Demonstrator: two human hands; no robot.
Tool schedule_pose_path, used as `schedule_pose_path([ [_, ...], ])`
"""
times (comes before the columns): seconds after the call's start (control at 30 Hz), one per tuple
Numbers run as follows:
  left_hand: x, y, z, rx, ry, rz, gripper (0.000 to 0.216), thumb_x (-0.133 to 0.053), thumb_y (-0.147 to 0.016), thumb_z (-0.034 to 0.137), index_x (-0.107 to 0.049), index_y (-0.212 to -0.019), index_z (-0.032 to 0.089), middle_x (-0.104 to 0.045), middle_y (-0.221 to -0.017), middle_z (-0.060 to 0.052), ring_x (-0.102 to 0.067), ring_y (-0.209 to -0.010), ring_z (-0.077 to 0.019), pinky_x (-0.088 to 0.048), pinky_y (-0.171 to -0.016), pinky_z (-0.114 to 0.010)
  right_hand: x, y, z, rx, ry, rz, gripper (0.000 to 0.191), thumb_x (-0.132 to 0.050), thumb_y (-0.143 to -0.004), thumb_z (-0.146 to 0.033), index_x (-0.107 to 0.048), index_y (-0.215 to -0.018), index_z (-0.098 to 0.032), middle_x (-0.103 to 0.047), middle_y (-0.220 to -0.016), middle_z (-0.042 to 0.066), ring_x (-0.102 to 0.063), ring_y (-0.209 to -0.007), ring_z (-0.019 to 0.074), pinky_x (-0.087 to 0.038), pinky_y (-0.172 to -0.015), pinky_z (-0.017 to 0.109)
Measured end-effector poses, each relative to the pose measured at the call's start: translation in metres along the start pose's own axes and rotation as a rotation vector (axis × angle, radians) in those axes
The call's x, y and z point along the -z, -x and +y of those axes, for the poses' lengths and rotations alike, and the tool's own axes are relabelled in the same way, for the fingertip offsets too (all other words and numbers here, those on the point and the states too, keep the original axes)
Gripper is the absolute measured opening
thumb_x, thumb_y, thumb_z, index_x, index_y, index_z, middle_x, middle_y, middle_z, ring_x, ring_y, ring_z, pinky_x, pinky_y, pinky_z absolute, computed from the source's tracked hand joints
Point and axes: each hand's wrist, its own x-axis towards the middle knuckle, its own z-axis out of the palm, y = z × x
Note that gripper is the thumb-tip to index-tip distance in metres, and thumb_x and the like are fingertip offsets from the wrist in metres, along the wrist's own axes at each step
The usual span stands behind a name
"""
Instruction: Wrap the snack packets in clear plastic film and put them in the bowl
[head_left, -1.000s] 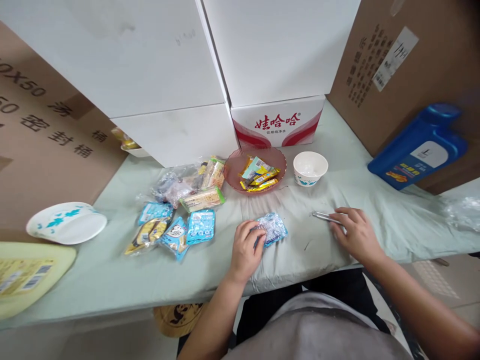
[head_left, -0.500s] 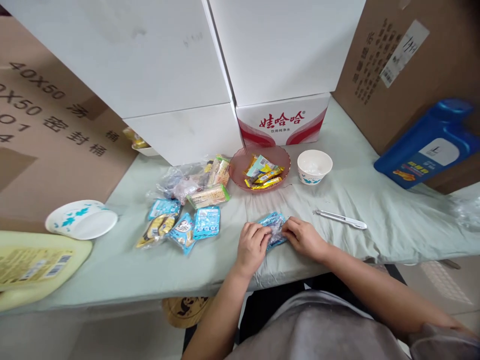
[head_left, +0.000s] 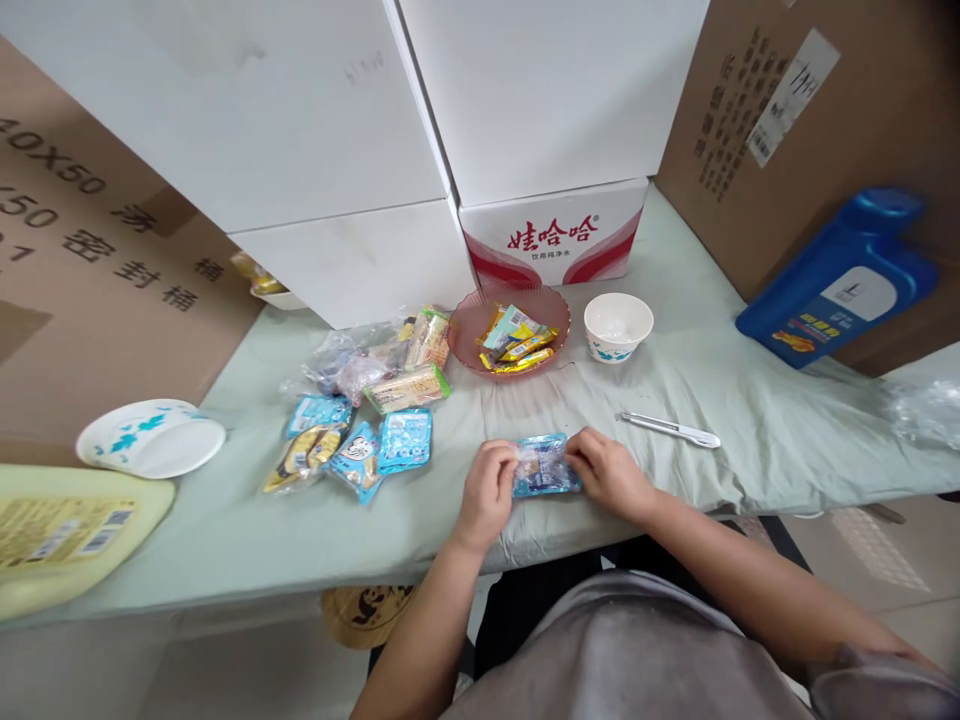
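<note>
A blue snack packet (head_left: 543, 466) with shiny clear plastic on it lies at the near edge of the cloth-covered table. My left hand (head_left: 489, 490) pinches its left end, and my right hand (head_left: 606, 470) grips the right end with bent fingers. To the left are more snack packets: a blue square one (head_left: 405, 440), a blue triangular one (head_left: 358, 458) and a yellow-and-black one (head_left: 304, 457). Beyond my hands stands a pinkish glass bowl (head_left: 466, 343) with several yellow sachets in it. White tongs (head_left: 671, 430) lie to the right of my right hand.
Right of the glass bowl is a paper bowl (head_left: 616, 345); another paper bowl (head_left: 150, 440) lies tipped at the left. A blue bottle (head_left: 832, 285) leans against a cardboard box at the right. White boxes (head_left: 555, 235) line the back. A yellowish jug (head_left: 75, 535) fills the left front.
The blue packet now lies flatter and more of its face shows between my hands. My left fingers have drawn back to its left end. The whole view has shifted slightly.
</note>
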Motion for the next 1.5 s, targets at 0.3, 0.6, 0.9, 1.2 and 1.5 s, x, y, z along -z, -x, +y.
schedule_pose_path([
  [0.3, -0.003, 0.003, -0.003, 0.049, 0.153, 0.003, 0.012, -0.045, -0.091, 0.014, -0.050, -0.100, 0.020, -0.066, -0.101, -0.008, -0.065, -0.097, -0.0183, -0.054, -0.085, -0.035, 0.002, 0.006, -0.017, 0.009, 0.045, -0.168, 0.045, -0.068, -0.083, -0.038, -0.054, -0.123, -0.024, -0.060, -0.104, 0.007, -0.061, -0.076, 0.0188, -0.051, -0.068, 0.032],
  [0.6, 0.022, 0.006, -0.013, 0.143, -0.091, 0.285, 0.025, -0.040, -0.066, 0.001, -0.057, -0.068, 0.020, -0.059, -0.080, -0.002, -0.063, -0.083, -0.0167, -0.052, -0.077, -0.031, 0.026, 0.009, 0.006, -0.140, -0.163, 0.101, 0.008, -0.052, -0.091, -0.025, -0.058, -0.085, -0.022, -0.062, -0.076, 0.002, -0.060, -0.071, 0.0169, -0.048, -0.067, 0.030],
  [0.9, 0.050, 0.001, -0.036, 0.205, -0.253, 0.301, 0.018, -0.048, -0.075, 0.007, -0.055, -0.063, 0.020, -0.063, -0.086, -0.004, -0.063, -0.085, -0.0185, -0.050, -0.079, -0.034, 0.053, 0.037, 0.045, -0.373, -0.139, 0.251, 0.012, -0.048, -0.089, -0.032, -0.055, -0.084, -0.022, -0.062, -0.069, 0.000, -0.058, -0.061, 0.0170, -0.049, -0.059, 0.031],
  [1.2, 0.036, -0.006, 0.022, -0.111, -0.065, -0.060, 0.024, -0.043, -0.084, 0.003, -0.061, -0.083, 0.020, -0.069, -0.084, -0.002, -0.066, -0.082, -0.0147, -0.054, -0.075, -0.028, 0.057, 0.027, 0.003, 0.169, 0.105, 0.211, 0.016, -0.052, -0.093, -0.025, -0.059, -0.107, -0.021, -0.066, -0.097, 0.009, -0.062, -0.094, 0.0229, -0.053, -0.082, 0.039],
  [1.5, -0.003, -0.006, 0.019, 0.058, -0.565, -0.394, 0.044, -0.057, -0.089, 0.024, -0.054, -0.133, 0.016, -0.057, -0.137, -0.013, -0.053, -0.114, -0.0316, -0.048, -0.096, -0.050, 0.034, 0.021, 0.008, -0.076, 0.523, -0.117, 0.040, -0.047, -0.096, -0.027, -0.055, -0.133, -0.014, -0.055, -0.138, 0.017, -0.063, -0.110, 0.0284, -0.053, -0.088, 0.041],
])
